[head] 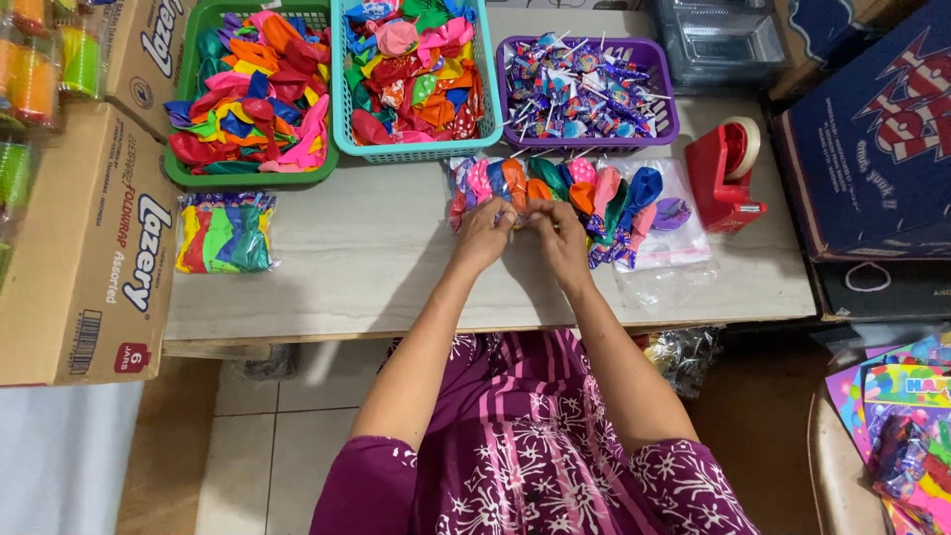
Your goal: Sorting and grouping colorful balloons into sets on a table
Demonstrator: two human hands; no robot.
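Head view: fingers (535,210) of both hands pinch the balloon bundle (555,188).

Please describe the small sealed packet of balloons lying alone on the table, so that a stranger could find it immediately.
Start at the green basket at the table's back left. Directly in front of it lies the clear packet of balloons, flat and untouched. Unlike the loose balloons by the hands, these are sealed together.

A red tape dispenser (724,174) stands beside a purple basket (662,119).
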